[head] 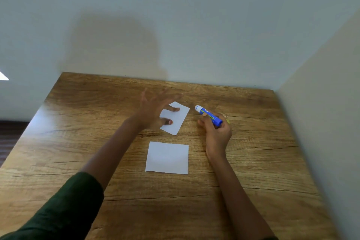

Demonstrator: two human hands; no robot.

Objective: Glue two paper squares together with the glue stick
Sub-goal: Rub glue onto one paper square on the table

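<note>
Two white paper squares lie on the wooden table (78, 122). The far square (180, 118) is tilted, and my left hand (155, 111) rests over its left part with fingers spread, thumb and a fingertip on the sheet. The near square (167, 158) lies flat and apart from both hands. My right hand (216, 132) grips a blue glue stick (209, 115) with its white uncapped tip pointing up-left, just right of the far square and off the paper. A bit of yellow shows behind my right fingers.
The table stands in a corner, with a pale wall (175, 25) along its far edge and another wall (331, 103) close on the right. Dark floor (9, 134) shows beyond the table's left edge.
</note>
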